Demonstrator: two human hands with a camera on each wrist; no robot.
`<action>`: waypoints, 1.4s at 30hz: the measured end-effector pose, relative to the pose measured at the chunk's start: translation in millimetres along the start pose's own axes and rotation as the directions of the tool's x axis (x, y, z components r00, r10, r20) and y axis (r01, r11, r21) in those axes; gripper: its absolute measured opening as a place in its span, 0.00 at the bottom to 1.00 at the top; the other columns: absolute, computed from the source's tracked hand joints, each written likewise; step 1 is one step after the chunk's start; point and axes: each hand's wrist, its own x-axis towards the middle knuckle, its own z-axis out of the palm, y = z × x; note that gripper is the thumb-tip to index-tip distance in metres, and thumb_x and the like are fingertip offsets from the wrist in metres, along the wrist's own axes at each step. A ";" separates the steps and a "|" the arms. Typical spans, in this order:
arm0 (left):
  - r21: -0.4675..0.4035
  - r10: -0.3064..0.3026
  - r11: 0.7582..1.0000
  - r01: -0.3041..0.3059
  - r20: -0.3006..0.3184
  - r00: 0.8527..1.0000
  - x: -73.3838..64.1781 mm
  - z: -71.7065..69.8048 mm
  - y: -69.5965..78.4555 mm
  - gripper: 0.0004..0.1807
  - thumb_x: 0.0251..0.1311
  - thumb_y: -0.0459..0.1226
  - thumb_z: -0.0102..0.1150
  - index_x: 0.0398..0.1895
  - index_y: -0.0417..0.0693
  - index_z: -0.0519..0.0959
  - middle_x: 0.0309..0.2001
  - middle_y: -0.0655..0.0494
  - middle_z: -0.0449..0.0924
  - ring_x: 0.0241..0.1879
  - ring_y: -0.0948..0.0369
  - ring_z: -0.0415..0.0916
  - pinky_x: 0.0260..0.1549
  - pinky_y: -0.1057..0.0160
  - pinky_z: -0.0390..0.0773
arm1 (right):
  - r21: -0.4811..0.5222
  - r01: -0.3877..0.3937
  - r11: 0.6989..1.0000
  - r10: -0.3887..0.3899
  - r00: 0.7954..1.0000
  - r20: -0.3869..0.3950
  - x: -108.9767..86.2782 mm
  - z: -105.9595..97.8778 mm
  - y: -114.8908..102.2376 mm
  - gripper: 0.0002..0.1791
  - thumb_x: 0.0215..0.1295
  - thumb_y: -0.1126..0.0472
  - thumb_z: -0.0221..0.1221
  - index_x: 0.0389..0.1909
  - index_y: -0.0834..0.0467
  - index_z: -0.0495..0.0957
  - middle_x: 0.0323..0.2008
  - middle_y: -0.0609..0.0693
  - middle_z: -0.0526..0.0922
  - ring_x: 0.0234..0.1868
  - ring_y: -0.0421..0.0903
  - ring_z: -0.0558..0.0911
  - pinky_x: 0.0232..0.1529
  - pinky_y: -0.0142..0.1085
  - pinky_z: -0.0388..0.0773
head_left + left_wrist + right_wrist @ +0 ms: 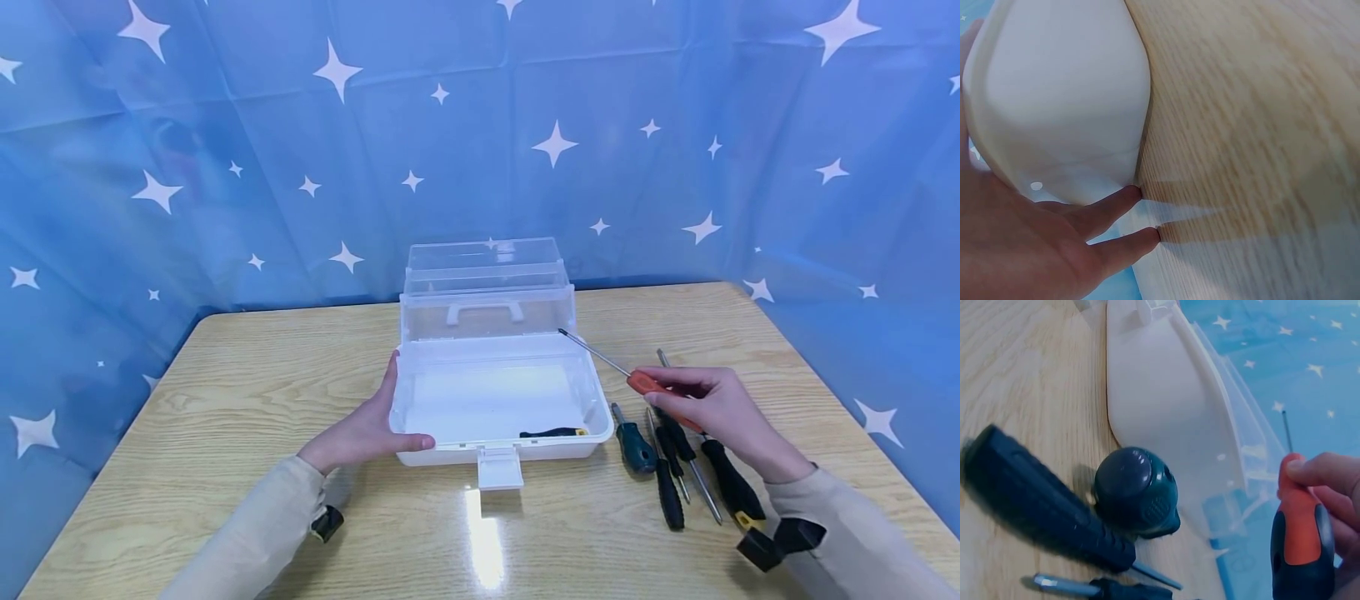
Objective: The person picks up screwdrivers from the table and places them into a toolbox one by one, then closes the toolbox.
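My right hand (712, 408) pinches a screwdriver (1300, 544) by its red-and-black handle. Its long thin shaft points up and left, and the tip overlaps the back right of a white toolbox (506, 454) in the head view. Against the toolbox's left side lies my left hand (367, 429), fingers spread along the wall and thumb over the front rim. The toolbox's see-through lid (487, 312) is raised at the back. Inside, near the front right, lies a dark-handled tool with a yellow end (555, 432).
Right of the toolbox lie a stubby green screwdriver (636, 450), a black-handled screwdriver (670, 496), several other dark screwdrivers, and a thick black handle with yellow (731, 483). The toolbox's latch (500, 469) hangs over its front. A blue star curtain (480, 150) stands behind the wooden table (285, 367).
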 end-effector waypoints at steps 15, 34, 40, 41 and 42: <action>-0.006 0.005 1.000 -0.005 -0.001 1.000 -0.4 0.4 -1.4 0.72 0.49 0.53 0.72 0.73 0.53 0.18 0.75 0.41 0.27 0.72 0.43 0.38 0.64 0.39 0.52 | -0.020 0.036 0.999 -0.035 0.998 0.048 11.6 11.6 -12.8 0.23 0.66 0.60 0.62 0.58 0.66 0.76 0.47 0.61 0.80 0.36 0.44 0.77 0.31 0.35 0.77; -0.024 0.012 1.000 -0.012 -0.003 1.000 2.2 -1.1 -2.7 0.72 0.48 0.53 0.73 0.74 0.56 0.18 0.76 0.44 0.27 0.73 0.45 0.38 0.64 0.40 0.51 | 0.019 0.102 0.995 -0.103 0.989 0.103 26.1 31.7 -26.3 0.20 0.65 0.61 0.63 0.55 0.65 0.79 0.48 0.61 0.80 0.38 0.50 0.77 0.33 0.34 0.78; 0.000 0.008 1.000 -0.008 -0.003 1.000 1.9 -1.0 -2.3 0.72 0.49 0.54 0.72 0.73 0.54 0.18 0.76 0.42 0.27 0.73 0.43 0.37 0.64 0.38 0.51 | 0.032 0.140 0.990 -0.142 0.982 0.123 30.4 38.9 -27.6 0.19 0.64 0.63 0.62 0.55 0.65 0.79 0.48 0.62 0.80 0.39 0.50 0.78 0.31 0.35 0.79; -0.001 0.013 1.000 -0.013 -0.005 1.000 1.9 -0.9 -2.4 0.72 0.49 0.53 0.72 0.73 0.53 0.18 0.76 0.42 0.27 0.72 0.42 0.37 0.63 0.38 0.51 | 0.038 0.136 0.990 -0.140 0.982 0.126 31.0 40.0 -28.0 0.19 0.64 0.63 0.62 0.55 0.65 0.79 0.48 0.61 0.80 0.39 0.50 0.78 0.30 0.36 0.79; -0.004 0.015 1.000 -0.015 -0.006 1.000 1.9 -0.8 -2.6 0.72 0.49 0.53 0.72 0.74 0.53 0.19 0.76 0.42 0.27 0.72 0.42 0.37 0.63 0.38 0.51 | 0.045 0.132 0.990 -0.137 0.982 0.130 31.5 41.0 -28.3 0.19 0.64 0.63 0.62 0.55 0.65 0.79 0.48 0.61 0.80 0.38 0.51 0.78 0.30 0.36 0.79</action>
